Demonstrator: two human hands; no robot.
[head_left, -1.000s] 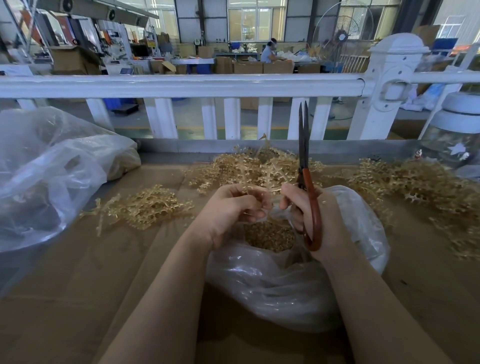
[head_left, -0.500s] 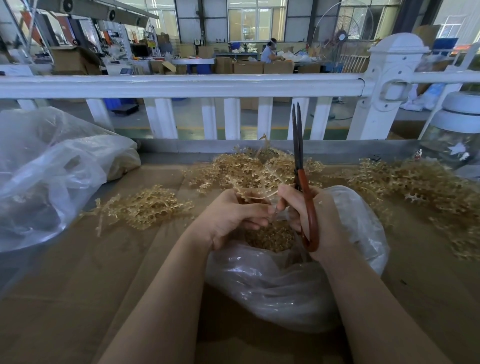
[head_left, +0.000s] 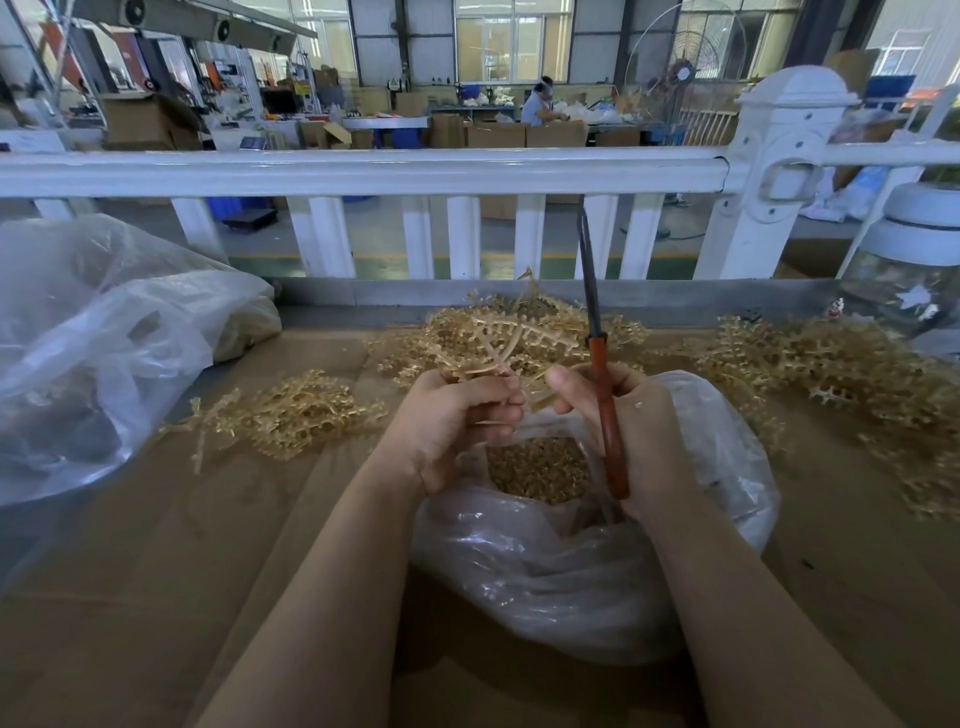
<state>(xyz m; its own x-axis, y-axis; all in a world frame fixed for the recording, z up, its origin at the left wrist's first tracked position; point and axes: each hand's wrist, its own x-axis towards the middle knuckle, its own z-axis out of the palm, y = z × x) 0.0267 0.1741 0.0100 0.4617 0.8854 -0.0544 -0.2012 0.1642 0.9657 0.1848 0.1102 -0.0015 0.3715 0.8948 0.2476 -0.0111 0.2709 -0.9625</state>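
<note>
The plastic branch (head_left: 498, 345) looks light and thin: a tan stem with rows of small side pegs. It is probably stiff enough to hold its shape but brittle at the joints, so it is likely to snap if bent. The bare stem at its lower end is the safest place to hold it, since the pegs may break off.

The left hand (head_left: 457, 415) holds it there with fingers curled round the stem, and the branch fans up and away toward the far edge of the table (head_left: 156, 571). It is above the open mouth of the clear bag (head_left: 571, 582), which lies mid-table toward the near edge.

The right hand (head_left: 641, 431) grips the red handle of the scissors (head_left: 605, 410). The blades are together and point up, and the thumb is just beside the stem. Both forearms reach in from the near edge and the wrists are close together.
</note>
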